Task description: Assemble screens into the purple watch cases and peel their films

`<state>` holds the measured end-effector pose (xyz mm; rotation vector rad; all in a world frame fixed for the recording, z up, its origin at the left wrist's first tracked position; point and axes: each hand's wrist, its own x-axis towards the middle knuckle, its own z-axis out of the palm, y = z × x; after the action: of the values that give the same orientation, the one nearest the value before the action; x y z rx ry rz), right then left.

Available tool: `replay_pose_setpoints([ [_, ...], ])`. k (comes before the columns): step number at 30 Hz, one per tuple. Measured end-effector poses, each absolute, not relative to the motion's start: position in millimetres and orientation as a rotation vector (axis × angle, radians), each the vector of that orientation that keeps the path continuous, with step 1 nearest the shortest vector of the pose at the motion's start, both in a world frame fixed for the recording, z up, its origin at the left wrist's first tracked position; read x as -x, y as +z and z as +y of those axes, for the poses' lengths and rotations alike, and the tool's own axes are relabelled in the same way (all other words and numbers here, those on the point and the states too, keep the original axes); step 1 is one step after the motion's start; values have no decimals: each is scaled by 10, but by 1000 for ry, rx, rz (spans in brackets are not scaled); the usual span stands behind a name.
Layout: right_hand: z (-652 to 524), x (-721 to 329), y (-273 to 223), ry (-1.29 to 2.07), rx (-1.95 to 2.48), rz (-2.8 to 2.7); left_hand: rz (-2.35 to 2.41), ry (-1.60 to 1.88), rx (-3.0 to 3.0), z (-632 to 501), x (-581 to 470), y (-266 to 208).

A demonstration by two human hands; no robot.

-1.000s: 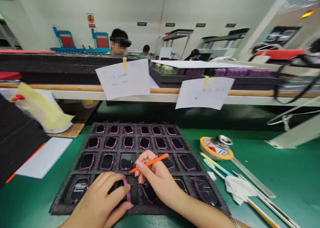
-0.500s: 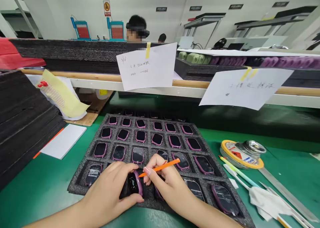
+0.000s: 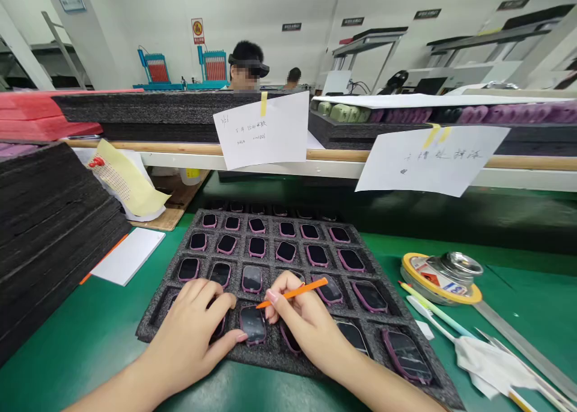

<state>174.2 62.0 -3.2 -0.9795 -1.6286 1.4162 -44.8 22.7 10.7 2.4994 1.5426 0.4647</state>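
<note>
In the front row of a dark foam tray, a purple-framed smartwatch lies screen up, its screen dark grey. Just left of it is my left hand, thumb and fingers apart, the thumb tip at the watch's lower left edge. Under those fingers another purple watch is partly covered. My right hand pinches a slim orange stick, whose pointed end is at the upper right of the first watch's screen. My right fingers partly hide the neighbouring watches.
Right of the tray lie a tape roll, a toothbrush, a white cloth and a steel ruler. Stacked black foam stands left, beside white paper. A shelf with paper notes crosses behind; a person sits beyond.
The watch that my left hand held tilted now lies flatter, screen up and unlit. My left fingers have come off it to the left. The orange stick stays in my right hand.
</note>
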Motion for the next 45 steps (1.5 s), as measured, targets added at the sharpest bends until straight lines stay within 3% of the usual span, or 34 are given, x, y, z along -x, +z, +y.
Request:
replay_pose_setpoints([
  [7,628,-1753,-10,1296,980,-1670,1516,421,-2515,104,674,91],
  [14,595,-1470,120,1688,915,-1478,1473,622,-2533,43,905,-9],
  [20,696,-1172,83,1774,862,-1432,1445,738,-2522,74,943,-85],
  [29,698,-1110,-25,1741,894,-1522,1637,884,-2273,58,917,-169],
  [45,658,-1115,1,1530,866,-1727,1837,775,-2413,32,1107,-255],
])
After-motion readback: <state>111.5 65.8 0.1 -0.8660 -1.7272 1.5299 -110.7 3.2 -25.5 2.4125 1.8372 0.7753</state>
